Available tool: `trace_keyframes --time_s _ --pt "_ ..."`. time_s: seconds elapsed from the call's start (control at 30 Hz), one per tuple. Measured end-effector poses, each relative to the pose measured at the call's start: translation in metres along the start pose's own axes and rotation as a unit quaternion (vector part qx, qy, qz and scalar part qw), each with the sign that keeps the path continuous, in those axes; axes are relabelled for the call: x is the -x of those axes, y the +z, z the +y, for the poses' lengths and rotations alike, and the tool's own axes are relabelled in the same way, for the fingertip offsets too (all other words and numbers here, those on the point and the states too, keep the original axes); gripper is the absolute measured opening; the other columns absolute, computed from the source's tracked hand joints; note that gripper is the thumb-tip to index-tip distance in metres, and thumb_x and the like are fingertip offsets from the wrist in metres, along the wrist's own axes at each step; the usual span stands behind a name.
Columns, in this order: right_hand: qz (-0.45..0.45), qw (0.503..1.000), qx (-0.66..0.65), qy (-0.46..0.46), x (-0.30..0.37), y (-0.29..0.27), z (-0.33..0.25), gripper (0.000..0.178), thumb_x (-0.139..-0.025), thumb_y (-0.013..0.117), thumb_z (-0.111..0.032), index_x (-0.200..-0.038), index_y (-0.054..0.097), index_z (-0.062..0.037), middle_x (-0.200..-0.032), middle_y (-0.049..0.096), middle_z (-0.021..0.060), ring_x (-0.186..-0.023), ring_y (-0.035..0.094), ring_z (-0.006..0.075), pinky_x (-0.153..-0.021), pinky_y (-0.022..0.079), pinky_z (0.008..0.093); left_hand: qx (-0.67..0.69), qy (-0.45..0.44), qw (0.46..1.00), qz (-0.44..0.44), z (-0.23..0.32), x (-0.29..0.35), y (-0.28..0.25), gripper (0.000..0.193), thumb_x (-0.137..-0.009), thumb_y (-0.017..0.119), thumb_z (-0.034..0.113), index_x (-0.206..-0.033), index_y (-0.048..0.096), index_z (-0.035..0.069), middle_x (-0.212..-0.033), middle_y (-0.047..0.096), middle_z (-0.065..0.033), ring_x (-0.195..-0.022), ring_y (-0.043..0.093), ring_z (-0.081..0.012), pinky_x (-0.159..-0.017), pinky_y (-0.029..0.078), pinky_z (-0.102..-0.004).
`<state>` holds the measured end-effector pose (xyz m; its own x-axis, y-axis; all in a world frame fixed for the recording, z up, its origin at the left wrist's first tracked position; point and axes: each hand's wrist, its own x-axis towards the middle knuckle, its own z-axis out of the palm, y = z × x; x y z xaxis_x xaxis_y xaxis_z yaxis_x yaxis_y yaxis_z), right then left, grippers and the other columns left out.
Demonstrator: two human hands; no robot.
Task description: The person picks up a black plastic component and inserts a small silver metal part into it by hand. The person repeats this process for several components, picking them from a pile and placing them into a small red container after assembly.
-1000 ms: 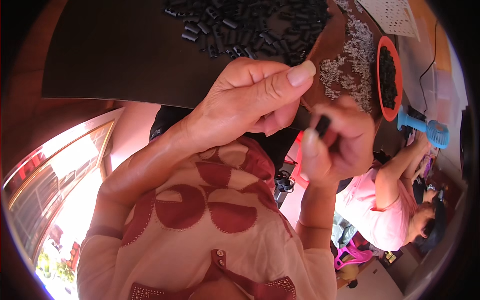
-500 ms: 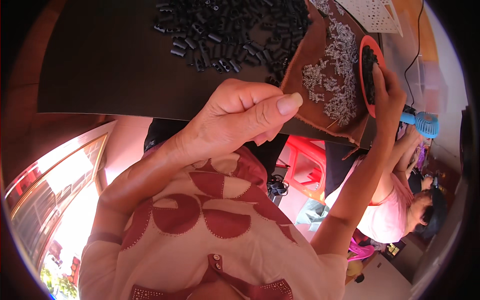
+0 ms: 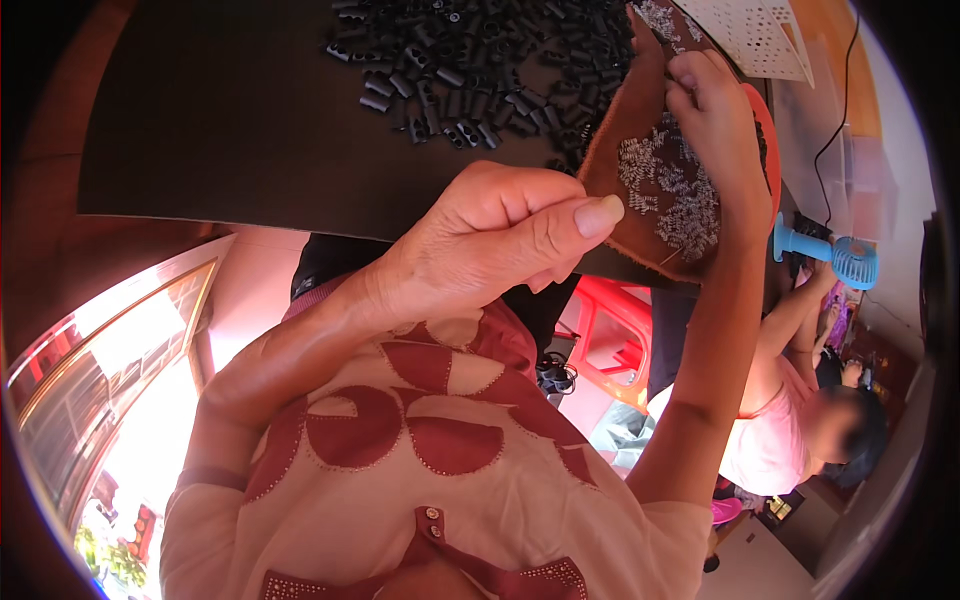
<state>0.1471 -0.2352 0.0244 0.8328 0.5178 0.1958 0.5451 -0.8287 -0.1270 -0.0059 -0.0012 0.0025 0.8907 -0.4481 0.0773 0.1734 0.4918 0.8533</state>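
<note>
My left hand (image 3: 508, 228) is closed in front of my chest, its thumb pressed along the curled fingers. Whatever it may hold is hidden inside. Over the brown cloth (image 3: 622, 115) at the right, my right hand (image 3: 722, 115) reaches with bent fingers drawn together. It is above small metal springs (image 3: 690, 215) spread on the cloth, and I cannot make out anything between its fingertips. A red-orange dish (image 3: 773, 150) with dark contents is partly hidden behind my right hand and wrist. Left of the cloth lies a heap of black tubular plastic pieces (image 3: 465, 80).
The dark table (image 3: 230, 150) extends to the left. A white perforated basket (image 3: 745, 35) stands at the far right, and a blue handheld fan (image 3: 855, 262) is beyond my right forearm. Another person in pink (image 3: 755, 445) sits at the right. A red stool (image 3: 615, 310) is below the table edge.
My right hand has left the red-orange dish and moved left and away from me, over the springs. My left hand stays closed, in nearly the same place.
</note>
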Motion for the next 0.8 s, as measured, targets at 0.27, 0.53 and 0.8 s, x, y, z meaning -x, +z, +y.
trace_keyframes --time_s 0.27,0.53,0.8 --pt "0.129 0.975 -0.178 0.026 0.033 -0.007 -0.045 0.013 -0.080 0.063 -0.002 -0.090 0.055 -0.0031 -0.080 0.054 0.0079 -0.062 0.054 0.0196 -0.056 0.043 0.0287 -0.014 0.006 1.000 0.004 -0.005 -0.004 -0.003 0.034 -0.099 0.046 0.025 -0.074 0.050 0.003 -0.061 0.047 -0.0003 -0.053 0.037 -0.0055 -0.049 0.032 -0.0215" --pt "0.080 0.926 -0.354 -0.106 0.069 -0.024 -0.121 0.009 -0.086 0.059 0.001 -0.094 0.056 0.0009 -0.075 0.056 0.0108 -0.059 0.053 0.0211 -0.054 0.044 0.0286 -0.036 -0.031 0.999 0.025 -0.006 -0.006 0.004 0.033 -0.099 0.045 0.032 -0.085 0.051 0.003 -0.068 0.050 -0.0009 -0.055 0.040 -0.0056 -0.048 0.033 -0.0198" --pt "0.063 0.858 -0.506 -0.059 0.080 -0.018 -0.134 0.035 -0.092 0.054 -0.002 -0.124 0.040 0.0051 -0.074 0.057 0.0080 -0.065 0.061 0.0115 -0.057 0.049 0.0225 0.005 -0.032 0.999 0.016 -0.005 -0.001 0.005 0.043 -0.097 0.045 0.042 -0.075 0.054 0.006 -0.062 0.046 0.0028 -0.056 0.040 -0.0040 -0.049 0.032 -0.0195"
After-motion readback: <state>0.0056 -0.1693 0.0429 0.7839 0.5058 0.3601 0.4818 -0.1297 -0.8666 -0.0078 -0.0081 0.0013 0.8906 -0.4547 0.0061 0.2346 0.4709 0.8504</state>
